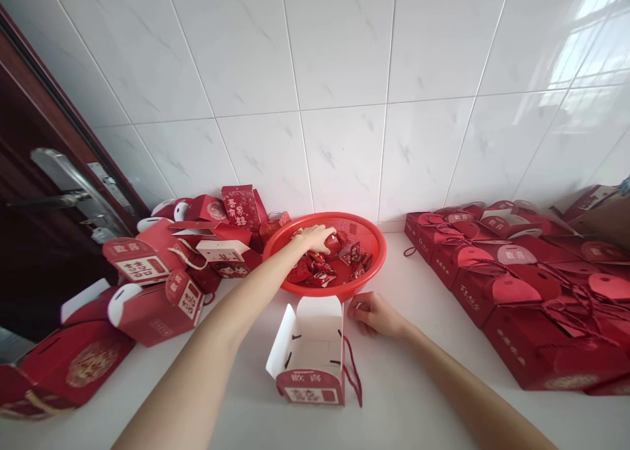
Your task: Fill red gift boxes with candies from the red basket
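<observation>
My left hand (pixel 315 238) reaches into a red plastic basket (pixel 375 240), its fingers closed on a red wrapped packet (pixel 333 243). More red wrapped sweets (pixel 322 278) lie loose in the basket. Just in front of the basket stands an open box (pixel 315 345), white inside and red outside, with its flaps up and a dark red cord (pixel 353 374) hanging at its right side. My right hand (pixel 375 313) rests on the white table right of the box's back edge, fingers curled; whether anything is in them is hidden.
Red gift boxes, several of them open, are heaped at the left (pixel 160 306). Rows of closed red boxes (pixel 512 292) tied with cord fill the right side. A tiled wall (pixel 344 161) rises behind the basket, and a dark door (pixel 44 240) with a metal handle is at far left.
</observation>
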Demonstrator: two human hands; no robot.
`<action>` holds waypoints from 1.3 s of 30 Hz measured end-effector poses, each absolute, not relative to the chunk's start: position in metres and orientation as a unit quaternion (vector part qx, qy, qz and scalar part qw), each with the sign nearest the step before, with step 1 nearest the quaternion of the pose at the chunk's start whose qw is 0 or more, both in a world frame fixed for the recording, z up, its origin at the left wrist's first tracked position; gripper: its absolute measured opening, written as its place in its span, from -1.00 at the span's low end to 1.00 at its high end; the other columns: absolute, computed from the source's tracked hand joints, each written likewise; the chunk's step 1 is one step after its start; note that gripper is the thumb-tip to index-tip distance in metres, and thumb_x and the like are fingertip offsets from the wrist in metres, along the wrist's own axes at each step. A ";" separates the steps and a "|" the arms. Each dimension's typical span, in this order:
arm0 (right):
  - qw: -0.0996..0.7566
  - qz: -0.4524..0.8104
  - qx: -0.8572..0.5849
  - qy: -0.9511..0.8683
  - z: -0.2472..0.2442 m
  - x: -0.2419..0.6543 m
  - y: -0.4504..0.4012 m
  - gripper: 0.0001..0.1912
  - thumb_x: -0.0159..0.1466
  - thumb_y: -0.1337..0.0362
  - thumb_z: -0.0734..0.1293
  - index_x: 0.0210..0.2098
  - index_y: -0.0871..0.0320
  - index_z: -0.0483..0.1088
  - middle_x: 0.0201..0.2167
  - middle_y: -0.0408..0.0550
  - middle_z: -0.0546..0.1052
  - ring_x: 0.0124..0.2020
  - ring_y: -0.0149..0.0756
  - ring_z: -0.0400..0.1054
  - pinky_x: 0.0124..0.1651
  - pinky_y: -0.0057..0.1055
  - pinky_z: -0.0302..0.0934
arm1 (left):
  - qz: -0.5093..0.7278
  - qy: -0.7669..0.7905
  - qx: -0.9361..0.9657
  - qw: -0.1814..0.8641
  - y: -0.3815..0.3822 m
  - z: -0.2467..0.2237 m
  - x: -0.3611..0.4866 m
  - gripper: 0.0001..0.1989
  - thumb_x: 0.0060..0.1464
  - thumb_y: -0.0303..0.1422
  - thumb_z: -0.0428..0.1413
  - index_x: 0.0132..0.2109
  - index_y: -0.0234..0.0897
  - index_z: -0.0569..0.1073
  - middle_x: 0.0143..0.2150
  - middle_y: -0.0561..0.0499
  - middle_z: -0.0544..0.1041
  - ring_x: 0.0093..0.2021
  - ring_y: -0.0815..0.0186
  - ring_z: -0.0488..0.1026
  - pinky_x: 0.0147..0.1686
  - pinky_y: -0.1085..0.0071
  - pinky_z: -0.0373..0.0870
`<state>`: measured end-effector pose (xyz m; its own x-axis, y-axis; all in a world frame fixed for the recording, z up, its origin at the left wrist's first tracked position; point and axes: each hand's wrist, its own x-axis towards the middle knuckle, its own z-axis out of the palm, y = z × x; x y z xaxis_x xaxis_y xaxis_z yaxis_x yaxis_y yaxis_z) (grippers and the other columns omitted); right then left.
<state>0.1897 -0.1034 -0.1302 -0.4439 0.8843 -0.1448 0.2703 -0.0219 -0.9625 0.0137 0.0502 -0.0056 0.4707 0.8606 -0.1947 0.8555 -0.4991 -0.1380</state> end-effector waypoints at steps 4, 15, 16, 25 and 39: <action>0.277 0.556 -0.446 -0.644 -0.133 0.190 -0.102 -0.90 0.19 0.31 0.26 -0.45 0.14 0.31 -0.75 -0.29 0.38 -0.77 -0.51 0.17 -0.68 -0.59 0.07 | 0.101 -0.506 -0.856 0.039 0.051 -0.009 0.018 -0.54 0.13 -0.38 0.15 0.19 -0.13 0.37 0.13 -0.15 0.44 0.00 0.02 0.51 -0.07 0.19 0.45; 0.279 0.559 -0.444 -0.642 -0.132 0.189 -0.103 -0.90 0.19 0.29 0.27 -0.45 0.14 0.31 -0.75 -0.30 0.38 -0.78 -0.52 0.15 -0.69 -0.59 0.04 | 0.018 -0.482 -0.867 0.124 0.061 -0.017 0.009 -0.49 0.08 -0.67 -0.01 0.10 -0.18 0.52 0.08 -0.15 0.38 0.16 0.10 0.32 0.14 0.22 0.29; 0.279 0.559 -0.445 -0.642 -0.132 0.189 -0.103 -0.90 0.20 0.29 0.27 -0.45 0.14 0.31 -0.75 -0.30 0.38 -0.77 -0.52 0.15 -0.69 -0.59 0.04 | 0.017 -0.474 -0.871 0.127 0.060 -0.017 0.009 -0.52 0.07 -0.66 0.00 0.06 -0.20 0.54 0.09 -0.15 0.37 0.15 0.11 0.32 0.13 0.23 0.30; 0.281 0.557 -0.447 -0.641 -0.132 0.189 -0.102 -0.90 0.21 0.33 0.25 -0.45 0.14 0.31 -0.75 -0.29 0.38 -0.78 -0.51 0.15 -0.70 -0.59 0.05 | 0.055 -0.377 -0.917 0.116 0.057 -0.023 0.025 -0.73 0.01 -0.61 0.07 -0.25 -0.25 0.61 -0.08 -0.13 0.48 0.03 0.11 0.41 0.05 0.24 0.34; 0.282 0.554 -0.451 -0.640 -0.129 0.188 -0.103 -0.91 0.19 0.39 0.23 -0.43 0.15 0.33 -0.75 -0.30 0.37 -0.77 -0.52 0.14 -0.67 -0.58 0.06 | 0.098 -0.400 -0.911 -0.027 0.078 -0.056 0.072 -0.49 -0.31 -0.29 0.38 -0.09 -0.19 0.58 -0.08 -0.14 0.61 0.08 -0.01 0.46 0.11 0.21 0.33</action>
